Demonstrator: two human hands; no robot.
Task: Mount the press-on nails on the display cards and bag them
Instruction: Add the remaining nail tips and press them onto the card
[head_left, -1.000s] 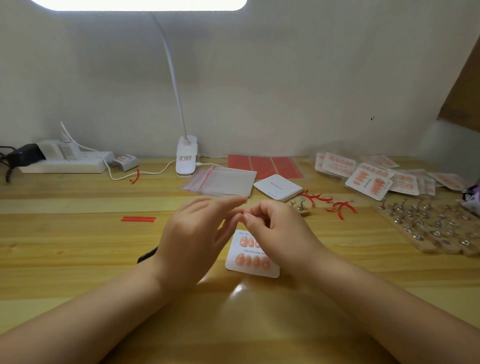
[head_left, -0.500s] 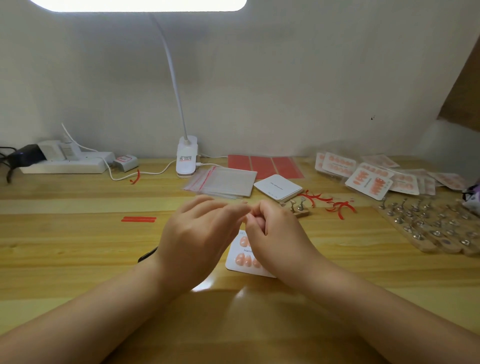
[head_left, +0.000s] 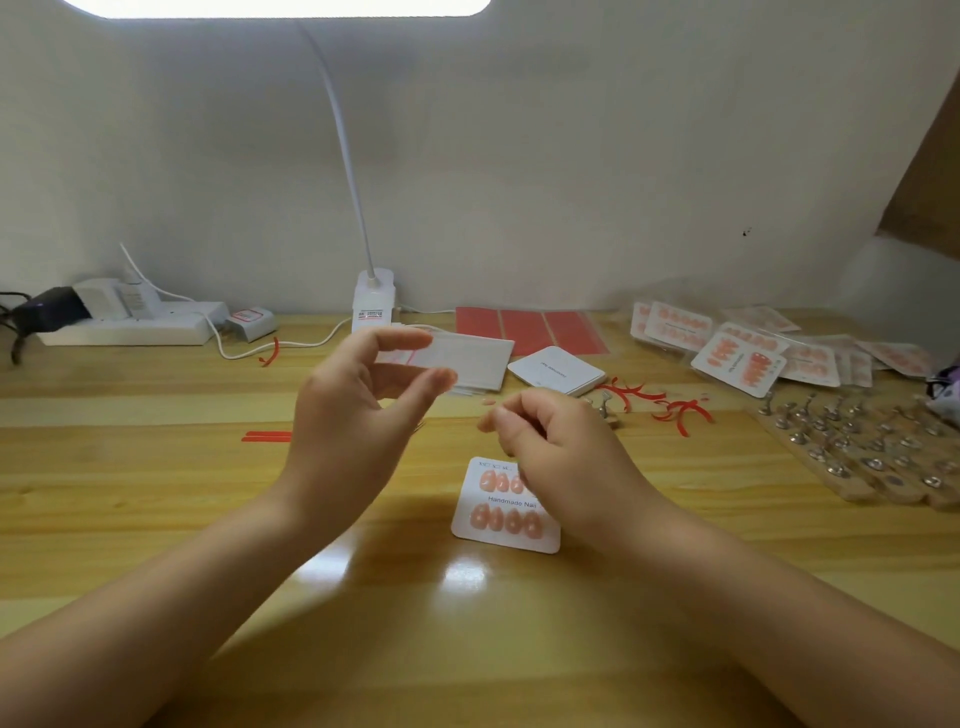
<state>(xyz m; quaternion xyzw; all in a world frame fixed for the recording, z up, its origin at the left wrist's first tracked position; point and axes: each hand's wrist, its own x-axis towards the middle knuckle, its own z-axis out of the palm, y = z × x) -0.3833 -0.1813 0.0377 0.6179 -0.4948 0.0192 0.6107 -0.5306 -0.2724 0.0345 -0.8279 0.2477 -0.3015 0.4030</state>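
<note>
On the wooden desk (head_left: 156, 519) clear bags (head_left: 810, 358) hold filled cards; left hand (head_left: 353, 415) spread, right hand (head_left: 561, 452) curled, contents unclear.

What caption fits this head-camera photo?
Two hands hover over a display card of mounted press-on nails.

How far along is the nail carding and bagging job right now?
Done: a pile of bagged cards at the right. In hand: a display card with both rows partly filled lies unbagged below the right hand, which seems to pinch a small nail; left hand is open. Left: finish this card and bag it from the clear bags.
</note>
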